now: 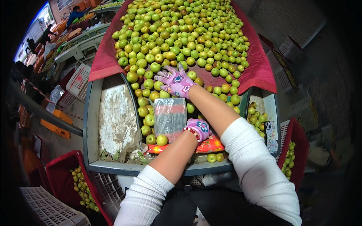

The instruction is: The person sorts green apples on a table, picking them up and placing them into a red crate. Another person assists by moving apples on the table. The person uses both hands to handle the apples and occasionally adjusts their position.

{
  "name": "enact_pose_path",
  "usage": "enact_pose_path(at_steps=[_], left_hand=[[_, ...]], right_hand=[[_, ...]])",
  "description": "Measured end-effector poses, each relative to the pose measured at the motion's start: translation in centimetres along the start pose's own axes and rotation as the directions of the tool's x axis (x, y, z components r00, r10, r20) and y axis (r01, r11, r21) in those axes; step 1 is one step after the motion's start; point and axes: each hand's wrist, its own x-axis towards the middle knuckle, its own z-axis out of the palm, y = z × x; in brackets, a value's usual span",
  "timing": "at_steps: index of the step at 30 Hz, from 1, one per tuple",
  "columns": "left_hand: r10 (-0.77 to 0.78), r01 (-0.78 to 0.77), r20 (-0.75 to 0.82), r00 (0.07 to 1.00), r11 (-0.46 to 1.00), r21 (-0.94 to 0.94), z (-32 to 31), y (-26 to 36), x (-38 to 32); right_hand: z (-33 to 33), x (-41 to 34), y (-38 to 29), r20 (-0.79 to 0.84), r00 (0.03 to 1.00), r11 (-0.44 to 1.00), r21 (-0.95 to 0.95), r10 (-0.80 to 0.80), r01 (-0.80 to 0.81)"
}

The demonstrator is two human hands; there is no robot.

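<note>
My right hand (176,82), in a pink floral glove, lies palm down with its fingers spread at the lower edge of a large heap of green and brownish fruits (181,31), jujubes or small apples. Nearer me, my left hand (200,129), gloved alike and with a red bead bracelet at the wrist, is beside a block wrapped in clear plastic (170,115), grey with reddish bands. Its fingers are mostly hidden, so whether it holds anything does not show. Under it lies a red packet with yellow marks (212,145). Loose fruits surround the block.
Red cloth (258,67) lines the sorting table, whose grey rim (209,170) runs before me. A phone in a patterned case (270,135) lies in the right side tray. Lined crates of fruit (73,172) (299,149) stand at both sides. People (75,15) are far left.
</note>
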Motion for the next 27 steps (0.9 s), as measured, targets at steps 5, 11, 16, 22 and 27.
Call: enact_pose_path(at_steps=[5, 11, 16, 22, 27], left_hand=[[-0.025, 0.025, -0.005, 1.000, 1.000, 0.009, -0.2, 0.1, -0.1], [-0.026, 0.025, 0.062, 0.998, 0.999, 0.026, -0.3, -0.3, -0.2], [-0.046, 0.045, 0.026, 0.999, 0.999, 0.020, 0.2, -0.3, 0.1], [-0.068, 0.066, 0.048, 0.997, 0.997, 0.028, -0.2, -0.2, -0.7], [-0.036, 0.034, 0.038, 0.999, 0.998, 0.050, -0.6, 0.7, -0.3]], right_hand=[[-0.1, -0.9, 5.6, 0.081, 0.976, 0.979, -0.047, 0.203, -0.199], [0.5, -10.9, 9.2, -0.065, 0.921, 0.920, -0.058, 0.383, -0.387], [-1.9, -16.7, 6.3, 0.188, 0.946, 0.944, 0.151, 0.263, -0.293], [-1.2, -16.3, 12.7, -0.126, 0.860, 0.841, 0.317, 0.495, -0.438], [4.6, -14.8, 17.6, -0.131, 0.694, 0.706, 0.184, 0.708, -0.684]])
